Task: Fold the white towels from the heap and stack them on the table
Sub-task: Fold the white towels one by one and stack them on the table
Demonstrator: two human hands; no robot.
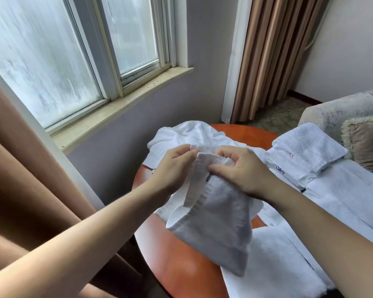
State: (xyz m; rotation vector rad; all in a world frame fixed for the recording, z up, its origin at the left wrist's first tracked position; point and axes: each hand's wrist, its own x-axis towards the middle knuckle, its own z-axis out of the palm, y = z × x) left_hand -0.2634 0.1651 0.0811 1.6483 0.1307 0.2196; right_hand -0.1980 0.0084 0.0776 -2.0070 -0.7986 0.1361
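A small white towel [215,224] was held above the round table [181,254]; the left hand [172,166] pinched its top hem with curled fingers; the right hand [243,171] pinched the same hem just beside it, thumb on the front. The towel hung with its long axis running far to near, slightly rightward, lower corner pointing near. The fold would likely go best with corners matched and the hem pulled taut; the heap [190,134] lay behind, the folded stack [306,149] to the right.
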